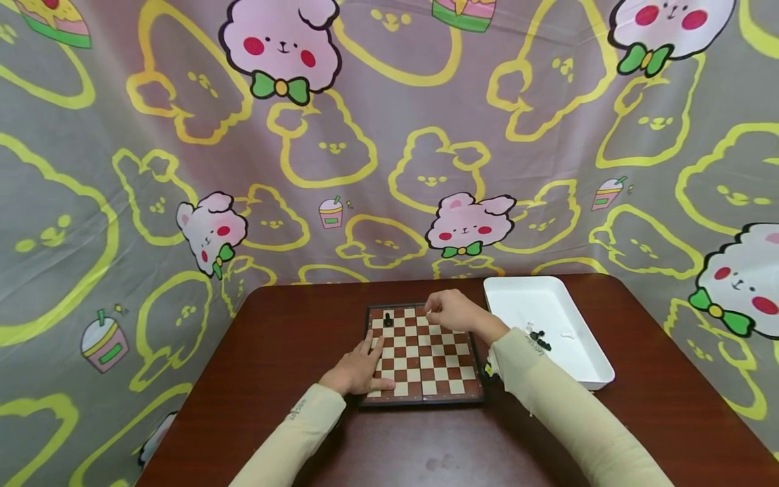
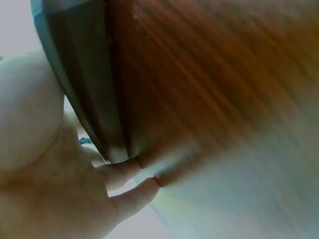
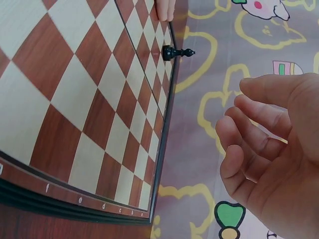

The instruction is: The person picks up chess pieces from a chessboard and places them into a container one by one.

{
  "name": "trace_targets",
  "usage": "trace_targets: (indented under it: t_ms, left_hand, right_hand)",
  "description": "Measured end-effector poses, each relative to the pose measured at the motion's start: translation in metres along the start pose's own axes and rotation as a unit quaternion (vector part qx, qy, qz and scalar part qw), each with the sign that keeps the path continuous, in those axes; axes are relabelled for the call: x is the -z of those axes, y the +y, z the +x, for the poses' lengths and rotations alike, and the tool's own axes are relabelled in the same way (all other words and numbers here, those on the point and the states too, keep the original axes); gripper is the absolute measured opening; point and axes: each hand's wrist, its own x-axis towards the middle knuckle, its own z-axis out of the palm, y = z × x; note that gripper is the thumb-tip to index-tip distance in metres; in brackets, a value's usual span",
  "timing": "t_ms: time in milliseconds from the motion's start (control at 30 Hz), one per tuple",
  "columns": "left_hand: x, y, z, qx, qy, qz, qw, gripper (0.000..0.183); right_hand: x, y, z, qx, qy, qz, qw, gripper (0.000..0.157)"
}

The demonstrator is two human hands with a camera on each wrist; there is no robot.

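Observation:
A brown and cream chessboard [image 1: 420, 358] with a dark rim lies on the table. A black bishop [image 1: 388, 320] stands upright near its far left corner; in the right wrist view the bishop [image 3: 177, 53] appears by the far edge. My left hand [image 1: 362, 368] rests at the board's left side with fingers spread and the thumb over the squares. In the left wrist view, that hand's palm [image 2: 55, 184] is beside the dark rim, two fingertips at the wood. Above the board's far right part hovers my right hand [image 1: 453, 311]. Its fingers [image 3: 232, 159] are loosely curled with nothing between them.
A white tray [image 1: 587, 318] stands to the right of the board, holding several small black pieces [image 1: 540, 340] and white pieces [image 1: 567, 335]. The dark wooden table [image 1: 292, 318] reaches back to a patterned cloth [image 1: 377, 237] that hangs behind it and at both sides.

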Motion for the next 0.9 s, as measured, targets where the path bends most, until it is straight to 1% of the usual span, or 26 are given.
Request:
trace_targets:
  t_ms: [200, 433, 567, 733, 900]
  left_hand:
    - [0.0, -0.002, 0.001, -0.002, -0.004, -0.003, 1.0, 0.104]
    - [0.0, -0.002, 0.002, -0.002, -0.01, -0.016, 0.9998, 0.104]
    - [0.001, -0.003, 0.001, -0.003, -0.01, -0.011, 0.9999, 0.103]
    - [0.001, -0.004, 0.001, -0.003, -0.007, -0.006, 0.9999, 0.103]
    - [0.002, -0.002, 0.001, -0.003, -0.008, -0.005, 1.0, 0.102]
  right_hand:
    - [-0.003, -0.004, 0.005, 0.003, -0.008, -0.001, 1.0, 0.017]
    - [-0.008, -0.014, 0.011, -0.004, -0.013, -0.007, 1.0, 0.013]
    - [-0.016, -0.02, 0.019, -0.006, -0.019, -0.016, 1.0, 0.015]
    - [-0.03, -0.024, 0.031, 0.007, -0.025, -0.033, 0.999, 0.018]
    - [-0.04, -0.025, 0.04, 0.004, -0.031, -0.025, 0.999, 0.022]
